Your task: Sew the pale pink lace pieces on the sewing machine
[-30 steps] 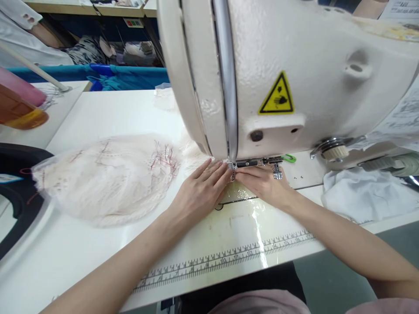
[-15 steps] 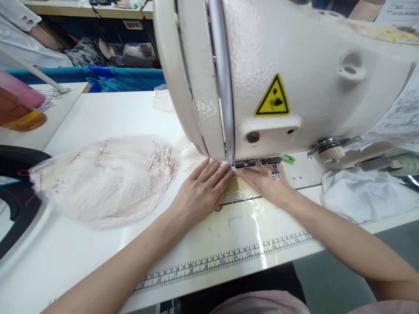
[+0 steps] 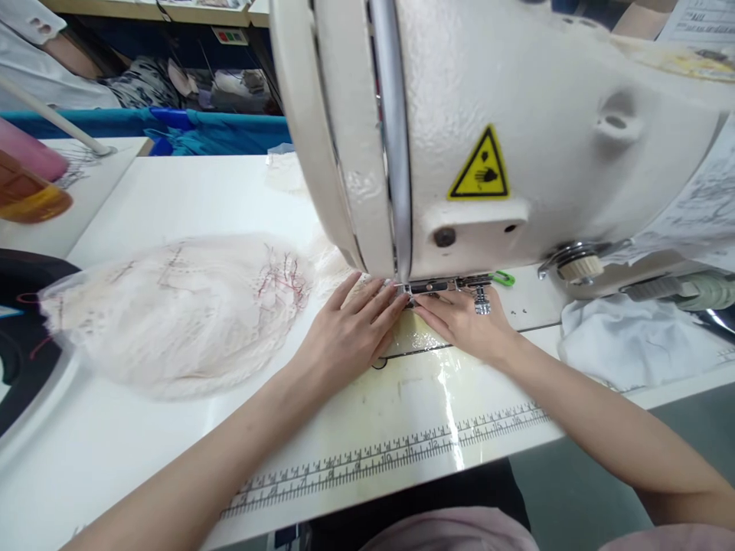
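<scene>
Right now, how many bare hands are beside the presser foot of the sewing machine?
2. The left hand rests on pale lacy fabric, left of the presser foot; the right hand is on the foot's right, partly hidden behind the metal attachment.

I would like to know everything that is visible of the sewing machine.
The sewing machine, partly out of view, is off-white, glossy and pebbled, apparently painted metal, with yellowish stains on top. It carries a yellow triangular hand-warning sign and a cream knob low on the right. It stands at the white table. The left hand and right hand lie close beneath it; contact is unclear.
</scene>
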`<control>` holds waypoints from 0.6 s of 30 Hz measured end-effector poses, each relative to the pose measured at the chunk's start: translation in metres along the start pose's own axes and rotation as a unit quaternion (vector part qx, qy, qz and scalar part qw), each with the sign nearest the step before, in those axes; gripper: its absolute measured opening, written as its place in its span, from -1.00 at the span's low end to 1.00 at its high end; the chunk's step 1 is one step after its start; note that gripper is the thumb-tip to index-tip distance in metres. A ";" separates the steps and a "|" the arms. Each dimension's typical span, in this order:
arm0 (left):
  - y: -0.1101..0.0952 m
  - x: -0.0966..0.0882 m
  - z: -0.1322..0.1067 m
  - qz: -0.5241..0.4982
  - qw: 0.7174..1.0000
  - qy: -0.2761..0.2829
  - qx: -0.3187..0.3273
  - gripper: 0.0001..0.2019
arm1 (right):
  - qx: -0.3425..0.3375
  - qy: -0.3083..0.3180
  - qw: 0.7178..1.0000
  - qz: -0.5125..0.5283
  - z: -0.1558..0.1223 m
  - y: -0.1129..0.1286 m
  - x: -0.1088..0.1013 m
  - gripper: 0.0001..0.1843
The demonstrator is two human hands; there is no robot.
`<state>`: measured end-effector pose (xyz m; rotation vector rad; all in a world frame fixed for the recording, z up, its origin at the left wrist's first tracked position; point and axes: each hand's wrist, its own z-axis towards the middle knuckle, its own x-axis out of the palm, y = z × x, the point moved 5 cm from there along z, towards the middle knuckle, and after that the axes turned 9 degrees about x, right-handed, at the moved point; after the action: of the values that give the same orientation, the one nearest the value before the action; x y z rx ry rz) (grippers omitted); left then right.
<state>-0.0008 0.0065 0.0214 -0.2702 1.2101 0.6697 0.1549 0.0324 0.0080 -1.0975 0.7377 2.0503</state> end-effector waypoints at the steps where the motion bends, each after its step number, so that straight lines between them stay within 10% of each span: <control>1: -0.001 -0.001 0.000 0.012 1.000 -0.006 0.007 -0.64 | 0.003 -0.003 1.000 -0.008 0.000 0.001 -0.001 -0.76; 18: 0.000 0.003 0.001 0.045 0.999 0.020 0.010 -0.68 | 0.001 -0.057 0.998 -0.026 -0.001 0.012 -0.015 -0.77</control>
<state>0.0004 0.0081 0.0194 -0.2146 1.2729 0.7317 0.1519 0.0192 0.0221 -0.9802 0.6470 2.0485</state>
